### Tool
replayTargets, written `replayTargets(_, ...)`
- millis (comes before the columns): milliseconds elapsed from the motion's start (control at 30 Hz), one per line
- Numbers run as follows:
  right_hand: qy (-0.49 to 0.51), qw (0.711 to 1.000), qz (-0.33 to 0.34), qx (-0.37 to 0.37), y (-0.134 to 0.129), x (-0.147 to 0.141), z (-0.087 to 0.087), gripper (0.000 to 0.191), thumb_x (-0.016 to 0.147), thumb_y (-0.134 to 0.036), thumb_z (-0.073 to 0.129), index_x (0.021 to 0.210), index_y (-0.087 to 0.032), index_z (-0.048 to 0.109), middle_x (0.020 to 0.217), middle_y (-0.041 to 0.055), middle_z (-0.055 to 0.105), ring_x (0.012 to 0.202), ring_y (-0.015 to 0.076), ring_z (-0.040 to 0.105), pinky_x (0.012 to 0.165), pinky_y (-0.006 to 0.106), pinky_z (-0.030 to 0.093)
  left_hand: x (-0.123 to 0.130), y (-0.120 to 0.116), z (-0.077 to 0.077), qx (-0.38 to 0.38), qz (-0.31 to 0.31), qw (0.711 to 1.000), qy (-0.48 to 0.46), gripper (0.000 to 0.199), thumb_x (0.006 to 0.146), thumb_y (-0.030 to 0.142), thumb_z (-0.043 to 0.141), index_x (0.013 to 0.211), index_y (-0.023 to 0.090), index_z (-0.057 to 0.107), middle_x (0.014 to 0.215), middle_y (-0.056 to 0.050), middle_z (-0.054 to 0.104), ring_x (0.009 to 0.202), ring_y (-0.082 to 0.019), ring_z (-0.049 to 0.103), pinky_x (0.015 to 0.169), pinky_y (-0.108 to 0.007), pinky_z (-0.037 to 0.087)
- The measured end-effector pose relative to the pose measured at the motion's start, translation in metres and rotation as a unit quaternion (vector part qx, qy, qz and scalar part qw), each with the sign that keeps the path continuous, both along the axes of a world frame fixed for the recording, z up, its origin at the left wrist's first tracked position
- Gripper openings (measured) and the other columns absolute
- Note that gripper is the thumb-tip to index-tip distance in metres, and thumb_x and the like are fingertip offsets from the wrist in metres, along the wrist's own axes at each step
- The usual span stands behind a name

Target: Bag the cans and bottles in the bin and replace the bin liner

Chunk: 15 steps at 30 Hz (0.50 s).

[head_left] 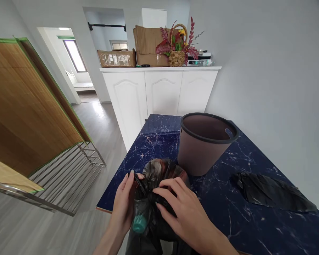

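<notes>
A filled black garbage bag (pixel 159 168) stands at the near edge of the table, gathered at its neck. My left hand (pixel 125 193) pinches a twisted end of the bag between thumb and fingers. On the other side of the neck, my right hand (pixel 179 203) has its fingers closed on another part of the black plastic. Through the thin film shows something teal (pixel 139 224), and reddish shapes show further back. Just behind the bag stands a brownish trash can (pixel 199 156) with a dark rim and nothing visible inside.
A folded black garbage bag (pixel 276 193) lies on the right of the blue marbled table (pixel 159 141). Behind is a white cabinet (pixel 162 90) bearing cardboard boxes (pixel 117 58) and a flower basket (pixel 177 58). A metal rack (pixel 71 173) with bamboo mats (pixel 29 106) stands left.
</notes>
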State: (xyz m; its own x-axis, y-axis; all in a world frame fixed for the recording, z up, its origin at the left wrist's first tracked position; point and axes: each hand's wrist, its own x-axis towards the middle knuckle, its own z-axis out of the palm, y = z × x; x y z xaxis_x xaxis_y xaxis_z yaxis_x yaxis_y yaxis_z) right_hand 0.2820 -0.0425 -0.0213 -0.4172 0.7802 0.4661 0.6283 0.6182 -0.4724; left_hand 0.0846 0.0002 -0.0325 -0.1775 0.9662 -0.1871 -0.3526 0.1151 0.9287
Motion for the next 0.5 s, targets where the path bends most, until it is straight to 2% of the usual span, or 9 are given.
replayTargets(133,-0.016,0.998,0.027,0.045,0.007,-0.002,-0.003,0.012,0.106,-0.016,0.059,0.113,-0.024,0.065,0.109,0.0081,0.073,0.095,0.0262,0.069,0.073,0.04,0.06,-0.007,-0.006,-0.004,0.005,-0.037,0.999,0.016,0.048,0.077,0.064,0.087,0.083,0.02,0.071,0.094,-0.007,0.076,0.096,-0.027,0.072,0.081,-0.032,0.058)
replayTargets(267,0.054,0.996,0.048,0.046,-0.002,0.009,0.006,0.012,0.106,-0.015,0.058,0.106,-0.025,0.065,0.099,0.0046,0.073,0.083,0.0205,0.07,0.07,0.034,0.059,-0.021,-0.004,-0.008,0.037,-0.117,0.992,0.037,0.046,0.084,0.065,0.08,0.088,0.019,0.073,0.103,-0.01,0.076,0.096,-0.026,0.07,0.085,-0.035,0.057)
replayTargets(333,0.105,0.994,0.03,0.03,-0.011,0.021,0.014,0.013,0.105,-0.016,0.058,0.103,-0.026,0.065,0.1,0.0051,0.073,0.081,0.0191,0.073,0.069,0.031,0.061,-0.027,0.002,-0.014,0.059,-0.135,0.989,0.035,0.047,0.087,0.067,0.076,0.095,0.02,0.075,0.112,-0.011,0.076,0.104,-0.028,0.069,0.092,-0.038,0.057)
replayTargets(400,0.151,0.989,-0.007,-0.001,-0.021,0.038,0.022,0.013,0.104,-0.019,0.058,0.098,-0.028,0.065,0.108,0.007,0.074,0.085,0.0203,0.076,0.071,0.029,0.064,-0.032,0.011,-0.023,0.067,-0.127,0.989,0.027,0.048,0.085,0.068,0.076,0.097,0.022,0.076,0.116,-0.012,0.076,0.112,-0.031,0.069,0.096,-0.04,0.056)
replayTargets(500,0.214,0.971,-0.063,-0.089,-0.036,0.074,0.032,0.017,0.104,-0.03,0.06,0.088,-0.028,0.064,0.127,0.0087,0.075,0.081,0.0218,0.08,0.063,0.029,0.067,-0.037,0.025,-0.036,0.053,-0.114,0.991,0.045,0.046,0.085,0.065,0.077,0.095,0.021,0.076,0.113,-0.013,0.076,0.113,-0.032,0.069,0.093,-0.039,0.055)
